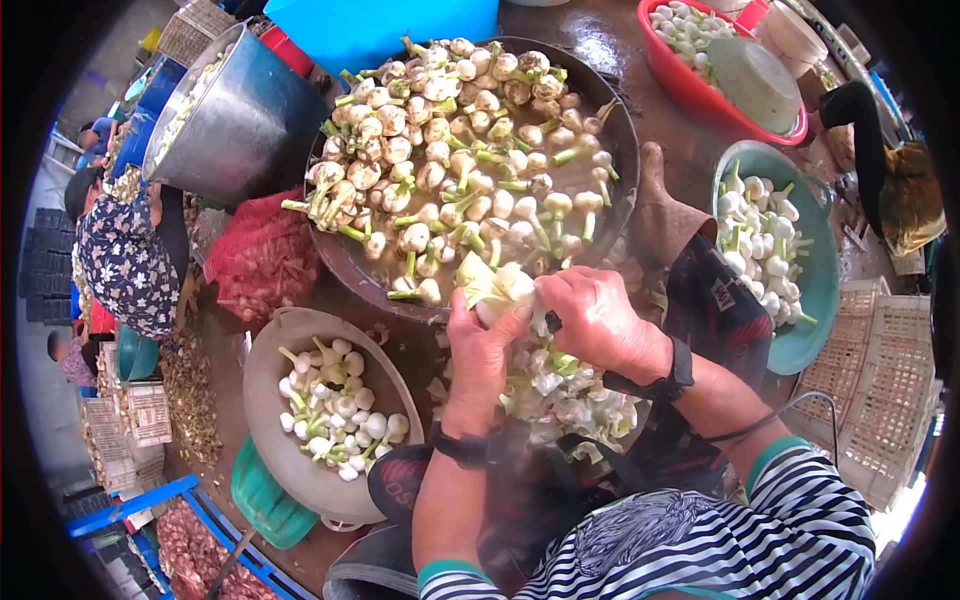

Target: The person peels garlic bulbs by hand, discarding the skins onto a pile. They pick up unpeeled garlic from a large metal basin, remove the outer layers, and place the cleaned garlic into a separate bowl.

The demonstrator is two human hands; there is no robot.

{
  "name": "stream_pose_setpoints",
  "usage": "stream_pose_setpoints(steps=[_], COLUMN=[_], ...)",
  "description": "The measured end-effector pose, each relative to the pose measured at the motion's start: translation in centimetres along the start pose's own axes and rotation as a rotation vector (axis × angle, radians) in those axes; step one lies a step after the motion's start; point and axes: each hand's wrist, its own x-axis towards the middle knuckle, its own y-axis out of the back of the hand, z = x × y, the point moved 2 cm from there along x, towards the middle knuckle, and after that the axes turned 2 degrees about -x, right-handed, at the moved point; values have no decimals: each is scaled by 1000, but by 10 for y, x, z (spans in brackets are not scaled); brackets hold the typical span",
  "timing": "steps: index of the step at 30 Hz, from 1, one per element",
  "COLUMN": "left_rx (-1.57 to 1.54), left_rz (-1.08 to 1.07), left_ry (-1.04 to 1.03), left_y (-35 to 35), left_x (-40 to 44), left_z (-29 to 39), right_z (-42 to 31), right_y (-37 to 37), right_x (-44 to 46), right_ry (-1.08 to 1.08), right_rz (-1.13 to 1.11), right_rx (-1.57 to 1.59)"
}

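Observation:
A fresh garlic bulb (500, 290) with loose, pale yellow-green skin is gripped by my left hand (478, 350), thumb along its near side. My right hand (598, 318) is closed against the bulb's right side. A small dark piece pokes out below its fingers; what it belongs to is hidden. Just beyond my hands stands a wide dark basin (628, 190) of murky water, piled with soiled garlic bulbs (440, 150) on short green stems. Peeled leaves and skins (570, 390) lie heaped below my hands.
White garlic bulbs fill part of a grey basin (268, 400) at left and a green basin (825, 250) at right. Around stand a red tub (660, 75), a metal pot (230, 120), a red mesh sack (265, 255) and wicker crates (850, 350). Other people sit at left.

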Motion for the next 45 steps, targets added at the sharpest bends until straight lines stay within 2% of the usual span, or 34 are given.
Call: stream_pose_setpoints(steps=[7, 10, 11, 14, 15, 16, 18, 21, 24, 25, 27, 28, 29, 32, 33, 36, 37, 40, 41, 44, 45], left_rx=[-39, -125, -137, -122, -81, -42, -20, 12, 45, 56, 356, 400, 444, 41, -57, -57, -79, -44, -124, -298, -315], left_rz=[-183, -288, -284, -269, -268, -267, -240, -210, -163, -145, -97, -73, -47, -162, -227, -304, -253, -235, -285, -407, -414], left_ry=[40, 119, 129, 139, 131, 124, 87, 80, 42, 20, -215, -263, -311, 39, 50, 87, 131, 136, 138, 139, 139], left_y=[-9, -10, -12, -12, -11, -10, -9, -11, -14, -15, -6, -2, -6, -15, -18, -15, -12, -8, -7, -13, -16], left_x=[-1, -6, -5, -7, -6, -5, 0, 5, 3, 1, 7, 8, 6, -3, -6, -2, -3, -3, -4, -3, -3], left_z=[2, 2, 2, 3, 6, 6, 2, -3, -1, -1, -13, -19, -16, -1, 3, -4, -11, -16, -15, -9, -9], right_z=[38, 57, 61, 92, 81, 82, 78, 44, 37, 34, 39, 40, 33, 34, 37, 48, 51, 61, 72, 73, 70], right_y=[-5, -32, -39, -58, -33, -17, 11, 40, 16, 10, 2, 0, 0, -8, -6, -37, -52, -26, -18, -20, -22], right_x=[6, 2, 0, -16, -11, -5, 1, 8, 0, -3, -6, -8, -6, -6, -5, -20, -30, -32, -30, -35, -38], right_ry=[-200, -198, -245, -271, -401, -447, -417, -363, -359, -474, -423, -400, -341, -242, -484, -510, -362, -564, -753, -425, -453], right_rz=[-19, -131, -269, -456, -378, -407, -275, -269, -255, -233, -192, -171, -51, 143, 50, -123, -59, 60, 75, 166, 70], right_rx=[114, 78, 45, -80, 20, 117, 585, 958, 891, 1056, 927, 863, 777, 406, 399, 330, 200, 468, 614, 282, 256])
